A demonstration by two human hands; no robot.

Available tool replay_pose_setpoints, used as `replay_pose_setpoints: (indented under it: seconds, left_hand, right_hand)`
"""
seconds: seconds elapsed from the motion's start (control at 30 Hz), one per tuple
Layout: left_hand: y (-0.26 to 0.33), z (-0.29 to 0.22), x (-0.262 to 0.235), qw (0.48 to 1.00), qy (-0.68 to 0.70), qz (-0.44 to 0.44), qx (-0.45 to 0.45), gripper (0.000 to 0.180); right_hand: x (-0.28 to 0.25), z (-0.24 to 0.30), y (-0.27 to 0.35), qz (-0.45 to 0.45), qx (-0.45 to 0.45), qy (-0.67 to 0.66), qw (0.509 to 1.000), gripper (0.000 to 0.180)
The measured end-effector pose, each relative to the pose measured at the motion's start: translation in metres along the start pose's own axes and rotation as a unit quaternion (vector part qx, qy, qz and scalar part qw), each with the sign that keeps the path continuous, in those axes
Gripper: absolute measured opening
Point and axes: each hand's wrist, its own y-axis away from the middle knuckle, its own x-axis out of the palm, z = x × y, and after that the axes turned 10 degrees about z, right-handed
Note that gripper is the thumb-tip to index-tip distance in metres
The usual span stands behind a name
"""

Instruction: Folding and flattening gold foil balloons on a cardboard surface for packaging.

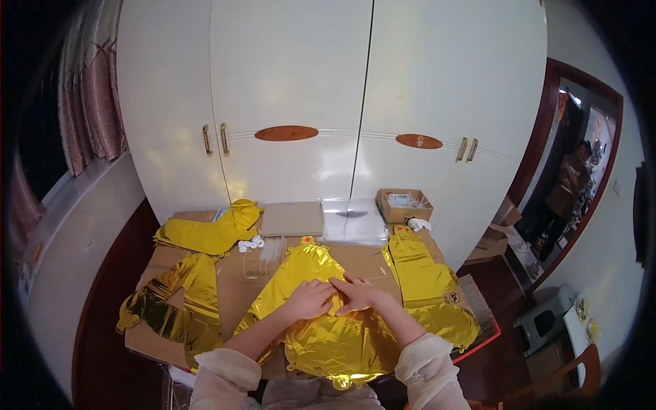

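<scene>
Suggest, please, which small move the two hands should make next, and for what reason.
Probably slide both hands gently apart over the middle gold foil piece, pressing lightly. The left hand and right hand lie close together on it, and its surface shows creases, so smoothing outward seems sensible.

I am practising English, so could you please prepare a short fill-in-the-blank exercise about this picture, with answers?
1. The left hand and the ____ hand rest on the central gold foil sheet.
2. The clear plastic lies to the ____ of the cardboard box.
3. The number of oval plaques visible on the cabinet doors is ____.

Missing words: right; left; two.
</scene>
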Motion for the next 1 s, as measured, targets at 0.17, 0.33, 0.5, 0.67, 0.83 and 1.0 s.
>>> replay_pose_setpoints:
  seconds: [0.17, 0.33, 0.5, 0.67, 0.83, 1.0]
  left_hand:
    - [-0.001, 0.001, 0.003, 0.999, -0.024, 0.025, -0.026, 0.068]
    - [-0.001, 0.004, 0.006, 0.999, 0.009, 0.044, -0.03, 0.075]
    - [0.0, 0.001, 0.005, 0.999, 0.015, 0.014, -0.036, 0.074]
    - [0.002, 0.005, 0.01, 0.999, 0.012, -0.004, -0.029, 0.072]
    - [0.003, 0.004, 0.009, 0.999, 0.028, 0.011, -0.034, 0.073]
    - [0.001, 0.005, 0.008, 0.999, 0.03, 0.009, -0.026, 0.073]
  right_hand:
    - [-0.003, 0.003, 0.004, -0.009, -0.002, -0.003, 1.0, 0.109]
    - [0.017, 0.01, 0.028, -0.219, -0.017, 0.019, 0.975, 0.093]
    - [0.084, 0.057, 0.146, -0.431, 0.001, -0.177, 0.885, 0.059]
    - [0.214, 0.075, 0.186, -0.559, 0.16, -0.533, 0.614, 0.024]
    - [0.231, 0.091, 0.185, -0.383, 0.083, -0.836, 0.385, 0.012]
    - [0.201, 0.107, 0.174, -0.398, 0.087, -0.761, 0.505, 0.015]
